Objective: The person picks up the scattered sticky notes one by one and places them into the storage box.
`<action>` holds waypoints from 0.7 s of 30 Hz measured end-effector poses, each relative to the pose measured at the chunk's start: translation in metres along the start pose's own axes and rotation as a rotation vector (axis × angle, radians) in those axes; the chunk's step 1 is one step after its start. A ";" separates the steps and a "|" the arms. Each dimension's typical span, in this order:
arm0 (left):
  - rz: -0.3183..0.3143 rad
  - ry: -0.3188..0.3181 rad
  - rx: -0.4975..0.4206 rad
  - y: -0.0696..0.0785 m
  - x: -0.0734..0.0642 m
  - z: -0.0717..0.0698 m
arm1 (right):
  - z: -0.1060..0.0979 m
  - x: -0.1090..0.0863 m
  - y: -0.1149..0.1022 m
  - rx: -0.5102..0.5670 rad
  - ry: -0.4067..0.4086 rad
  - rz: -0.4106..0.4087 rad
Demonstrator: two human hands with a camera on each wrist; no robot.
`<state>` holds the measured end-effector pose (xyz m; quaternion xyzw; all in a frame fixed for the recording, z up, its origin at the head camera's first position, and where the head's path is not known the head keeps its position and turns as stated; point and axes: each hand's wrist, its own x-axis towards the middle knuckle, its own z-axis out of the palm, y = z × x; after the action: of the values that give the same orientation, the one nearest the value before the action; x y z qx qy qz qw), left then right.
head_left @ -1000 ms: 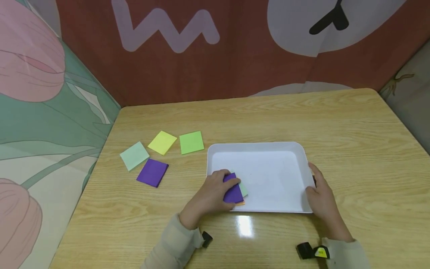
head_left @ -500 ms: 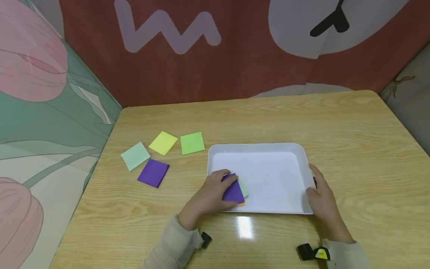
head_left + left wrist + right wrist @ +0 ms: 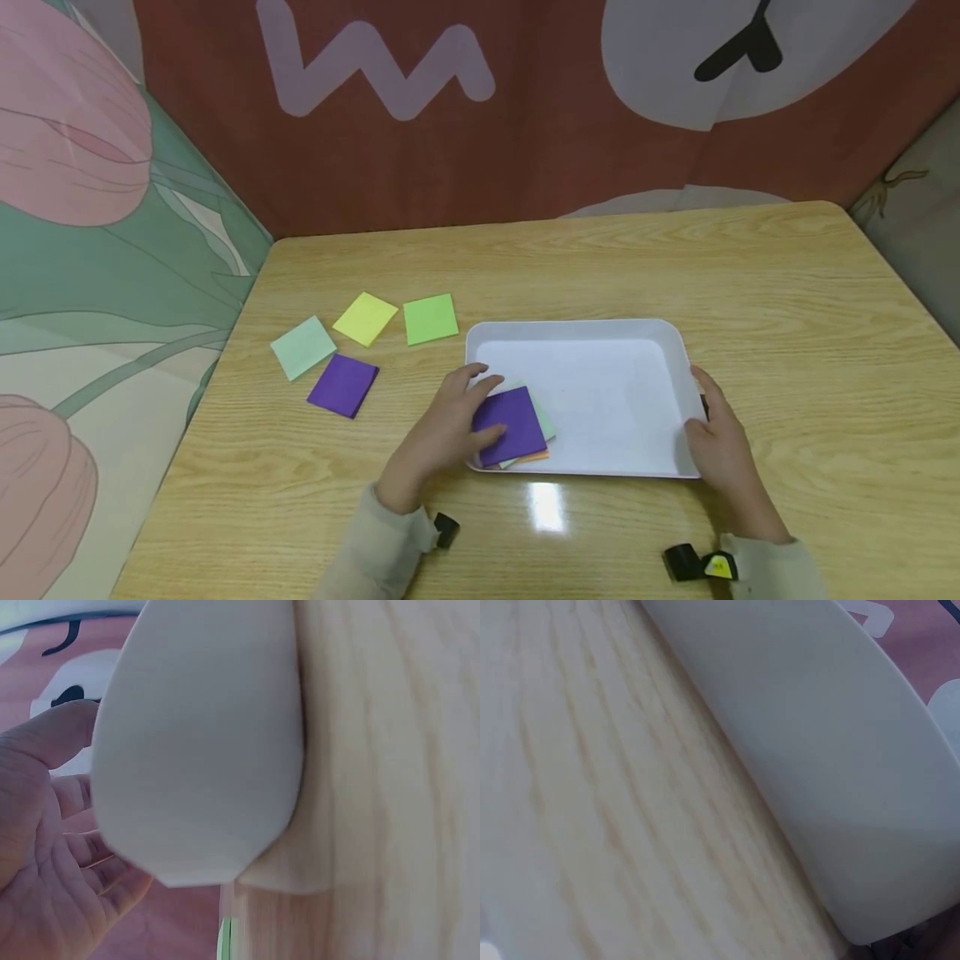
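In the head view a white tray [image 3: 600, 400] lies on the table. At its near left corner a purple sticky note pad [image 3: 517, 417] tops a small pile, with a pale green pad [image 3: 546, 421] and an orange one [image 3: 534, 457] peeking out beneath. My left hand [image 3: 442, 425] hovers at that corner with fingers spread and relaxed, its thumb over the purple pad. My right hand [image 3: 723, 450] holds the tray's right edge, thumb on the rim and fingers outside. The tray's outer wall [image 3: 195, 750] fills much of the left wrist view, and also the right wrist view.
Left of the tray lie a pale green pad [image 3: 303, 348], a yellow pad [image 3: 365, 319], a bright green pad [image 3: 431, 319] and another purple pad [image 3: 343, 386]. The wooden table [image 3: 825, 350] ends at a printed cloth [image 3: 525, 150] behind.
My left hand has let go of the purple pad and drawn back to the left, fingers opening. More of the pile shows. The right hand and tray have stayed put.
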<state>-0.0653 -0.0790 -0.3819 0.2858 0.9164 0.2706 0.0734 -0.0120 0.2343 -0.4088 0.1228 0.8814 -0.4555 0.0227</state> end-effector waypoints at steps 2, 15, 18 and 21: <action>-0.014 0.030 -0.004 -0.004 -0.002 -0.002 | 0.000 0.000 0.000 -0.002 0.001 0.000; -0.103 0.138 0.017 -0.023 -0.019 -0.011 | 0.000 0.000 0.000 -0.004 -0.011 0.005; -0.120 0.152 0.012 -0.027 -0.022 -0.013 | 0.000 0.000 0.000 -0.002 -0.018 0.010; -0.130 0.166 0.009 -0.030 -0.025 -0.013 | 0.000 0.000 -0.001 -0.003 -0.022 0.022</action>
<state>-0.0630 -0.1205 -0.3875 0.2025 0.9372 0.2838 0.0134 -0.0121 0.2337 -0.4086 0.1275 0.8804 -0.4552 0.0374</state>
